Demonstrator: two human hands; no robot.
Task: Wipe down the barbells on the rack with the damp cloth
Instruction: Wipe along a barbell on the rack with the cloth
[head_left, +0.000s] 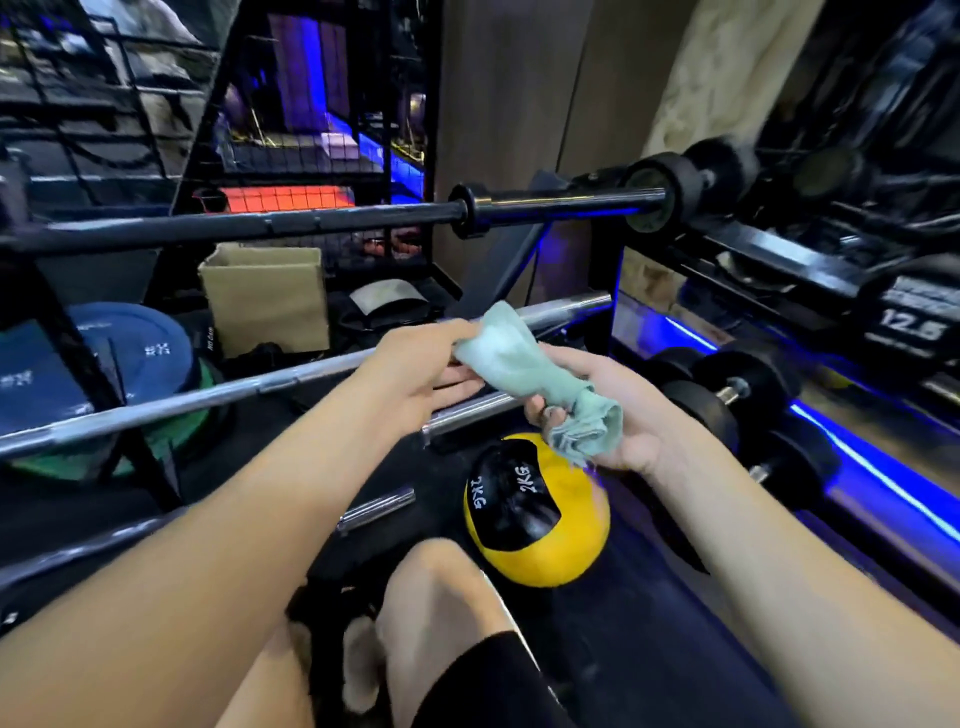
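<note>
Gym rack (524, 249) holds barbells; near its silver barbell (208, 397), left hand (415, 374) and right hand (618, 410) both grasp the cloth (524, 364) (wiping seemingly paused, progress unclear).

I'm in a gym, down by the weight storage. A black barbell (291, 221) and a chrome barbell (218, 397) lie across the rack (67, 332) in front of me, blue weight plates (140, 353) lean behind it, and dumbbells (727, 395) line the shelving at the right edge, one marked 12.5. A yellow 2KG medicine ball (540, 514) sits on the dark floor. Beyond the wire mesh (311, 104) is what may be a lit training area, too blurred to tell.
</note>
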